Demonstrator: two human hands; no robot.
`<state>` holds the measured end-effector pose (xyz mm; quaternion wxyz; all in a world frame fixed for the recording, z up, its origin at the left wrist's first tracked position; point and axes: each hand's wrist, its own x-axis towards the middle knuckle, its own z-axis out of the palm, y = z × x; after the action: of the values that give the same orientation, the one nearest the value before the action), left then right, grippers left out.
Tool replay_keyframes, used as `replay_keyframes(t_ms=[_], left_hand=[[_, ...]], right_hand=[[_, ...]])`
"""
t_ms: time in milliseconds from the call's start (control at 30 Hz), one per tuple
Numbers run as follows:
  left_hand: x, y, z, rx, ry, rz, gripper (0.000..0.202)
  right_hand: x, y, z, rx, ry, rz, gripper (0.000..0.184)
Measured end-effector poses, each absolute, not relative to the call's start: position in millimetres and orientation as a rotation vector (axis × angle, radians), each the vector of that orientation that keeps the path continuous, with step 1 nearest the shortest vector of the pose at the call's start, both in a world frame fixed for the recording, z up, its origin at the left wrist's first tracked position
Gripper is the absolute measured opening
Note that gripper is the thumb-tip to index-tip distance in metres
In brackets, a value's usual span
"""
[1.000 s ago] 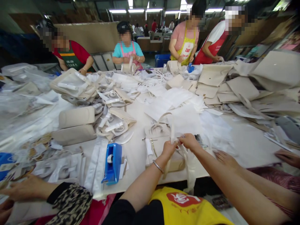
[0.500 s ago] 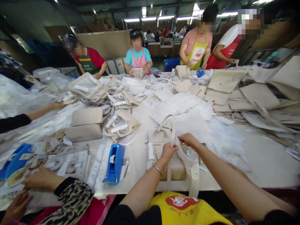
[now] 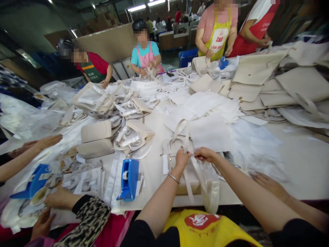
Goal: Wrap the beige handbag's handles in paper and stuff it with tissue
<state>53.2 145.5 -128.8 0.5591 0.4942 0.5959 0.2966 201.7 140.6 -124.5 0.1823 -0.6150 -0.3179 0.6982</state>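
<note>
Right of the blue plastic tape dispenser [image 3: 130, 179]: a boxy beige bag [image 3: 194, 177] lies on the pale cloth-like tabletop [image 3: 155, 161], below and between both hands.

Left hand [image 3: 182, 159]: the nearer one to the dispenser; thumb and fingers are pinched together on a long flat cream strap [image 3: 187, 137], above the bag.

Right hand [image 3: 205, 154]: farther right of the dispenser; its fingers bunch at the upper end of a long milky translucent plastic sleeve [image 3: 209, 187]. Whether they clamp it, I cannot tell.

Strap's long axis: near to far; a loop stands beyond the left hand's pinch, and the lower length slants back over the bag toward the wearer.

Sleeve's long axis: down from between the hands to the table's near edge, on the bag's side away from the dispenser.

Fingertips: just beside each other; touching or not is too small to tell.

Left of the dispenser: a co-worker's hand [image 3: 61, 198] in a leopard-print sleeve.
</note>
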Motion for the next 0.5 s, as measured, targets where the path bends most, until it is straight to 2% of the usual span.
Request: replay_keyframes(t_ms=[167,300,500], left_hand=[[59,155,-130,1.103,1.409,0.632,0.009],[59,146,-130,1.089,1.421,0.617,0.011],[55,137,-130,1.039,1.407,0.593,0.013]], right_hand=[[207,142,-134,-1.768,-0.816,1.863,0.02],[195,166,-144,-1.79,-0.772,1.747,0.015],[169,201,-159,-1.82,-0.779,1.785,0.023]])
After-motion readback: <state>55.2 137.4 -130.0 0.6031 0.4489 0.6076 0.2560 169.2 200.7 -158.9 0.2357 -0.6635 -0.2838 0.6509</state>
